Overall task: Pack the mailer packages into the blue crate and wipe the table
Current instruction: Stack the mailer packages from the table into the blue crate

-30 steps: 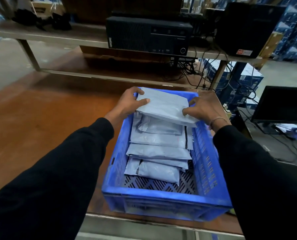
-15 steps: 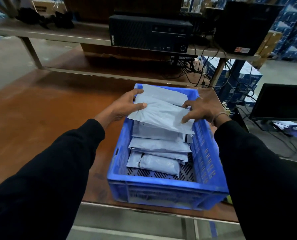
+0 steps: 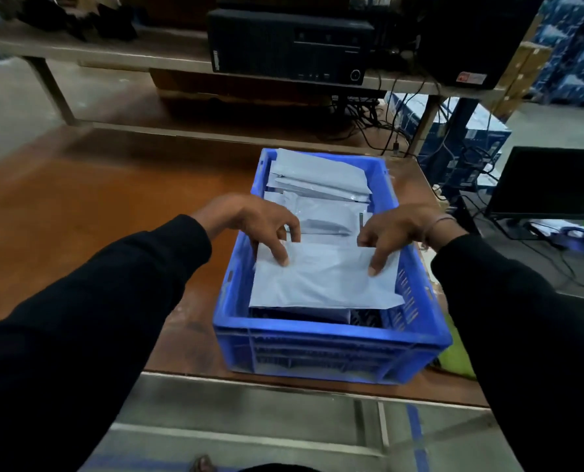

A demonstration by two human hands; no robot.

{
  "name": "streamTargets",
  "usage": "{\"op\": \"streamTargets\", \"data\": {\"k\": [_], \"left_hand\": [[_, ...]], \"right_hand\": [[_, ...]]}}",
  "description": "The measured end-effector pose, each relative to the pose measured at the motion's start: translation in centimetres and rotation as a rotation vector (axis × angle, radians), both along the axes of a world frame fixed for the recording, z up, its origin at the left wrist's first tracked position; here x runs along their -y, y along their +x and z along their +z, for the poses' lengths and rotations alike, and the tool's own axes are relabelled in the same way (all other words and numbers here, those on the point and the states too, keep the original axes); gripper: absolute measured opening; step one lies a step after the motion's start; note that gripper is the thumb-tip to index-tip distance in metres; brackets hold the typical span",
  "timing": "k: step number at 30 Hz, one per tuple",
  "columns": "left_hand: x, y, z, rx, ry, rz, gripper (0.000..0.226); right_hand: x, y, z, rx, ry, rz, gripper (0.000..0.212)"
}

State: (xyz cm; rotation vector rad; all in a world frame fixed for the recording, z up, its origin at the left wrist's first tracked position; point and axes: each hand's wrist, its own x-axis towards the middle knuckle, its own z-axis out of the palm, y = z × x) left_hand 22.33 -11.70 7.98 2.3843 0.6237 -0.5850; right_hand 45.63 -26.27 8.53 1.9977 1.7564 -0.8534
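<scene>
Blue crate (image 3: 331, 338) sits at the near right corner of my brown table (image 3: 96, 216), its front wall just back from the table's near edge. It is loaded with grey mailer packages.

Both my hands are over the crate, on the top mailer (image 3: 324, 284). It lies flat across the near half of the crate, spanning nearly wall to wall, its right corner riding against the right wall.

Left hand (image 3: 253, 219): fingers curled downward, fingertips (image 3: 282, 258) pressing on the mailer's far left corner. Whether the thumb is under the edge, cannot tell, so I read it as contact, not a confirmed grasp.

Right hand (image 3: 396, 229): same posture, fingers bent down, tips on the far right corner of the same mailer. Pinch or just press, cannot tell. Thin band on that wrist.

Beyond my hands, more mailers (image 3: 318, 178) are stacked in the far half of the crate, overlapping, the rearmost leaning on the far wall.

A green cloth (image 3: 455, 356) shows past the crate's right wall at the table's right edge, partly hidden by my right sleeve.

Rest of the tabletop to the left of the crate is bare wood. Black desktop computer (image 3: 290, 46) on the shelf behind the table; dark monitor (image 3: 549, 182) on the bench to the right.
</scene>
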Motion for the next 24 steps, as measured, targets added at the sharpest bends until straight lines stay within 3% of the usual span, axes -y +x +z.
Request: {"op": "streamTargets", "data": {"k": [2, 5, 8, 15, 20, 24], "left_hand": [[0.4, 0.7, -1.1, -0.067, 0.134, -0.124, 0.036], [0.6, 1.2, -2.6, -0.147, 0.168, -0.192, 0.035], [1.1, 1.2, -4.0, -0.213, 0.214, -0.221, 0.042], [2.9, 1.1, -7.2, -0.281, 0.294, -0.273, 0.049], [3.6, 1.0, -8.4, -0.309, 0.5, -0.292, 0.053], [4.5, 0.9, -7.5, -0.197, 0.712, -0.448, 0.052]], "right_hand": [[0.0, -0.6, -1.1, 0.029, -0.026, 0.04, 0.068], [0.4, -1.4, -2.2, 0.019, -0.103, 0.063, 0.049], [0.7, -2.1, -3.7, 0.018, -0.136, 0.116, 0.066], [1.6, -2.9, -7.8, 0.102, 0.007, 0.13, 0.057], [2.1, -4.5, -8.0, 0.245, 0.083, 0.146, 0.054], [2.7, -5.6, -6.8, 0.437, 0.148, 0.186, 0.053]]}}
